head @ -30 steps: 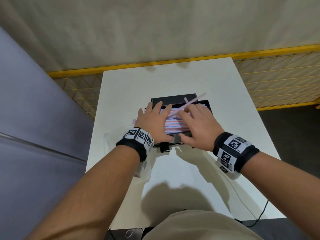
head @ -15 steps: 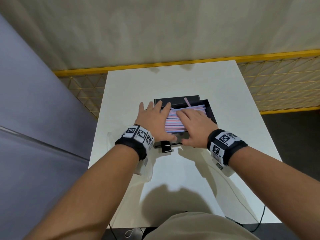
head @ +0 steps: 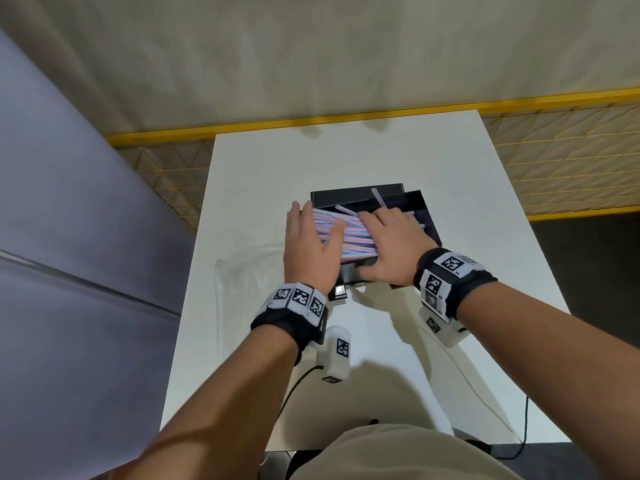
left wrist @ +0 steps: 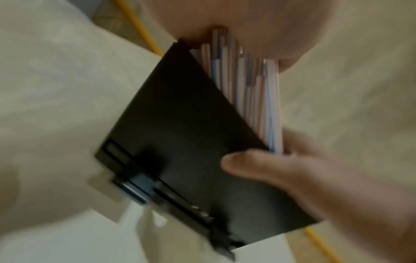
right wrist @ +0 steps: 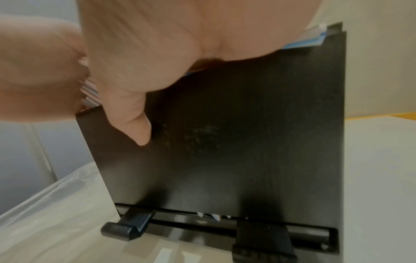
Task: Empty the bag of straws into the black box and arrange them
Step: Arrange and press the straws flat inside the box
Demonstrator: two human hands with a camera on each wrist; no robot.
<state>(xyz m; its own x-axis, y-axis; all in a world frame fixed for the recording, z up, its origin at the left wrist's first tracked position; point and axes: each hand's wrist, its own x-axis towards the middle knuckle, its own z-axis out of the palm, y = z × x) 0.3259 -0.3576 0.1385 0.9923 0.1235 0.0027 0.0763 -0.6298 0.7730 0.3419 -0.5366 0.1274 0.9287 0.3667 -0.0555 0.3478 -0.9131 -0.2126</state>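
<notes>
On the white desk (head: 346,161) the black box (head: 424,216) stands near the middle, and the straws (head: 346,233) already lie inside it in a mostly level, side-by-side stack. The emptying looks done: the clear bag (head: 242,271) lies flat and slack on the desk to the left of the box, with no straws visible in it. What seems left is the tidying, since a couple of straws toward the back of the box stand at an angle across the others, one poking up against the rear wall. The left hand (head: 308,244) is flat with fingers straight, its palm laid over the left ends of the straws at the box's left edge. The right hand (head: 391,244) is likewise spread, fingers resting on top of the stack while its thumb presses the front wall of the box. Neither hand grips anything; both appear to be squaring the stack between them.
</notes>
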